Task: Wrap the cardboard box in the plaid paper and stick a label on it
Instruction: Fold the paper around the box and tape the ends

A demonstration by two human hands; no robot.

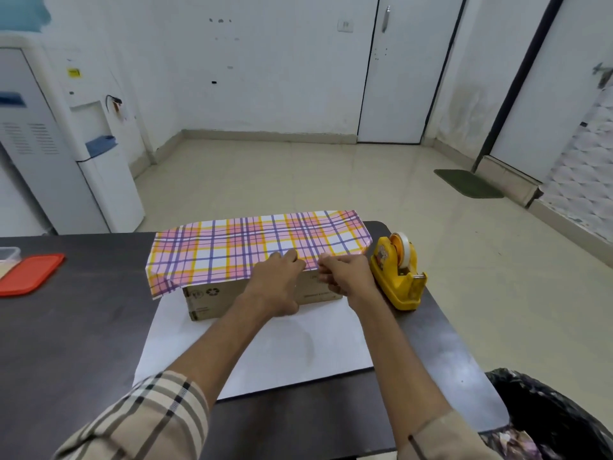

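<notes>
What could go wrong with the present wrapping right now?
The plaid paper seems held on the cardboard box only by the left hand and right hand; letting go might let it slide back. The tape dispenser sits near the table edge by the right wrist, so a bump could knock it off.

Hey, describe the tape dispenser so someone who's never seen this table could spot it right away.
Start at the dark table and find the cardboard box draped in plaid paper at its middle. Just right of the box, near the table's right edge and beside the right hand, sits the tape dispenser. Its solid yellow body with a tape roll on top matches nothing else there.
</notes>
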